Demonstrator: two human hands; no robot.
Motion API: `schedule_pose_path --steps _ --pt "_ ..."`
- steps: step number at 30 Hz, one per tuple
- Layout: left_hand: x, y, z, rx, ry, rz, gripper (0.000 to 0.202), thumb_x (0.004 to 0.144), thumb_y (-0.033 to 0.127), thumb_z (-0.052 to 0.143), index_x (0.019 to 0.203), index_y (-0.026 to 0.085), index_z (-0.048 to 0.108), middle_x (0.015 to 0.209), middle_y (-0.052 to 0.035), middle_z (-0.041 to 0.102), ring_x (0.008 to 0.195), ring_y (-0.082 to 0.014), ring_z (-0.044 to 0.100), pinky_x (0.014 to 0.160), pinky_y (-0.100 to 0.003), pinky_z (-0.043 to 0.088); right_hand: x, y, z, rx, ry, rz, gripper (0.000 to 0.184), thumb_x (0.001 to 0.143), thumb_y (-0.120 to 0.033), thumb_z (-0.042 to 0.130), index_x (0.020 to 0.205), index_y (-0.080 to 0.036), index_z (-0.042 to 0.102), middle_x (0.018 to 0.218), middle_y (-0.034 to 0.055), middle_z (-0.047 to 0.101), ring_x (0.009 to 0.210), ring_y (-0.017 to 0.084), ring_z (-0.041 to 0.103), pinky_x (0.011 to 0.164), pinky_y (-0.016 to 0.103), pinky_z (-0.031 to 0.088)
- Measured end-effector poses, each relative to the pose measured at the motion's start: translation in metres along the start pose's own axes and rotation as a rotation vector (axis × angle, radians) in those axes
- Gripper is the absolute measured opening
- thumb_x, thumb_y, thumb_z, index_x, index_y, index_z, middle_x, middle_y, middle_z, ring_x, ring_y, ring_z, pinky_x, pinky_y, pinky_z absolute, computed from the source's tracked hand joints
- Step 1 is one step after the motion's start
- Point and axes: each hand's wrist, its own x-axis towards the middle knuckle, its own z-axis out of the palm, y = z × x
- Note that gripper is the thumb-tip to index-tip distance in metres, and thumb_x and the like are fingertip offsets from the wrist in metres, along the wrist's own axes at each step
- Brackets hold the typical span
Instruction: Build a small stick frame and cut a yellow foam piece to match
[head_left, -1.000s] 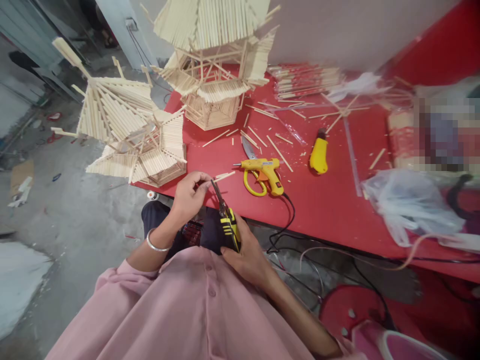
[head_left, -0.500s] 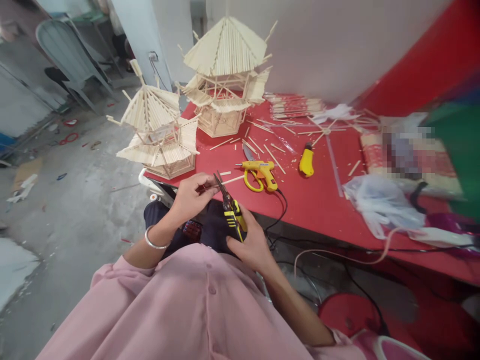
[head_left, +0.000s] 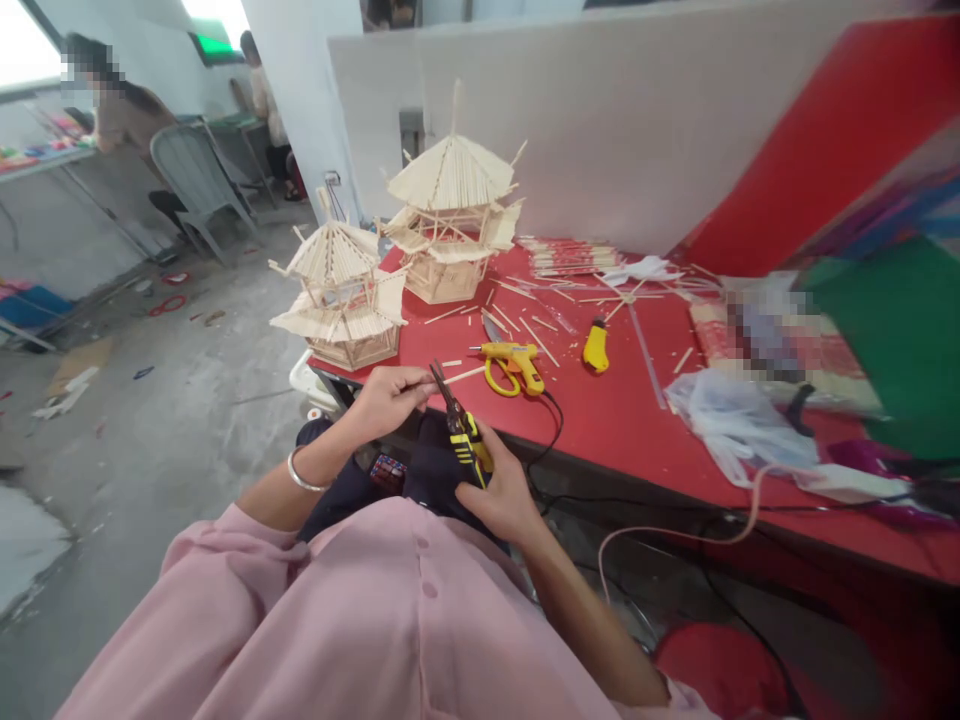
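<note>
Head view, with the yellow plastic hot-glue gun (head_left: 514, 354) as landmark: on its near side, the right hand (head_left: 504, 495) wraps round the handles of black-and-yellow pliers (head_left: 463, 440), their dark nose pointing away from the body; to the near left of the gun, the left hand (head_left: 390, 400) pinches a thin, pale wooden stick (head_left: 466, 375) between thumb and fingers; the stick crosses at the pliers' nose and its free end points toward the gun; whether the jaws bite on it or only lie across it, I cannot tell.

The step in hand looks like trimming the stick to length; the next move seems to call for a steady left pinch, the nose set square at the cutting spot, then a firm squeeze.

Partly under the gun on the red table (head_left: 600, 420) lie scissors with yellow looped handles (head_left: 492, 327); left of and beyond the gun stands a small pale stick-built pagoda (head_left: 337, 255); farther beyond it, a taller stick-built pagoda (head_left: 454, 175).
</note>
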Motion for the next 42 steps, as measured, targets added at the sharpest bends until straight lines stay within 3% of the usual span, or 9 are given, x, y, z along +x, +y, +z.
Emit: schedule_pose_path --steps 3,9,14,17,22,26,31,36,42 --pt "0.000 -0.005 0.001 -0.056 -0.045 -0.071 0.032 0.086 0.032 0.056 0.059 0.016 0.054 0.053 0.0042 0.049 0.050 -0.0071 0.040 0.054 -0.020 0.034 0.000 0.002 0.003 -0.005 -0.016 0.053 0.084 0.057 -0.019 0.058 0.141 -0.020 0.050 0.106 0.0040 0.069 0.090 0.020 0.064 0.086 0.033 0.052" --pt "0.000 -0.008 0.004 -0.041 0.035 -0.112 0.025 0.088 0.032 0.058 0.070 0.015 0.065 0.056 0.0033 0.058 0.053 -0.0082 0.047 0.055 -0.020 0.038 -0.003 0.000 -0.005 0.115 -0.082 0.072 0.086 0.060 -0.021 0.059 0.146 -0.020 0.047 0.136 0.0074 0.060 0.117 0.023 0.060 0.101 0.035 0.047" --pt "-0.001 -0.014 0.005 0.102 0.053 -0.066 0.024 0.088 0.029 0.059 0.069 0.015 0.066 0.058 0.0018 0.063 0.054 -0.0089 0.052 0.057 -0.021 0.040 -0.007 0.004 -0.009 0.157 -0.096 0.159 0.080 0.059 -0.022 0.062 0.139 -0.019 0.053 0.102 0.0015 0.067 0.084 0.017 0.059 0.079 0.030 0.049" --pt "-0.002 -0.016 0.007 0.102 0.085 -0.015 0.024 0.087 0.028 0.059 0.067 0.016 0.066 0.059 0.0008 0.064 0.056 -0.0097 0.055 0.058 -0.021 0.041 -0.010 0.006 -0.009 0.393 -0.181 0.219 0.066 0.058 -0.022 0.066 0.124 -0.022 0.062 0.084 -0.0018 0.059 0.071 0.013 0.048 0.063 0.026 0.041" --pt "-0.001 -0.022 0.013 -0.083 0.111 -0.003 0.028 0.086 0.041 0.063 0.072 0.016 0.067 0.059 0.0003 0.063 0.056 -0.0104 0.054 0.057 -0.022 0.042 -0.011 0.000 -0.007 0.921 -0.360 0.396 0.066 0.053 -0.020 0.071 0.118 -0.023 0.064 0.083 -0.0015 0.054 0.067 0.010 0.043 0.060 0.025 0.036" --pt "0.004 -0.039 0.016 -0.394 0.180 -0.135 0.042 0.077 0.057 0.073 0.076 0.016 0.065 0.056 0.0031 0.056 0.046 -0.0060 0.044 0.045 -0.020 0.034 -0.002 -0.008 -0.004 1.196 -0.472 0.534 0.066 0.052 -0.018 0.065 0.117 -0.022 0.063 0.083 -0.0007 0.054 0.066 0.010 0.042 0.061 0.026 0.037" --pt "0.016 -0.068 0.014 -0.679 0.364 -0.343 0.040 0.071 0.054 0.079 0.079 0.017 0.064 0.054 0.0072 0.050 0.039 -0.0025 0.036 0.039 -0.018 0.023 0.043 -0.009 0.005 1.274 -0.414 0.653 0.046 0.059 -0.019 0.058 0.105 -0.021 0.062 0.081 -0.0007 0.055 0.064 0.009 0.044 0.060 0.023 0.041" --pt "0.015 -0.086 0.011 -0.656 0.358 -0.532 0.032 0.065 0.026 0.083 0.092 0.014 0.071 0.064 0.0034 0.061 0.047 -0.0034 0.048 0.045 -0.016 0.033 0.095 -0.008 0.014 1.187 -0.442 0.765 0.022 0.064 -0.025 0.059 0.084 -0.018 0.056 0.074 0.0008 0.055 0.063 0.011 0.049 0.060 0.027 0.047" --pt "0.015 -0.096 0.006 -0.136 0.303 -0.344 0.020 0.086 0.032 0.062 0.091 0.016 0.073 0.063 0.0016 0.064 0.050 -0.0090 0.051 0.051 -0.021 0.040 0.084 -0.008 0.006 1.149 -0.517 0.759 0.029 0.068 -0.035 0.057 0.091 -0.019 0.058 0.079 0.0041 0.060 0.070 0.017 0.056 0.071 0.037 0.052"
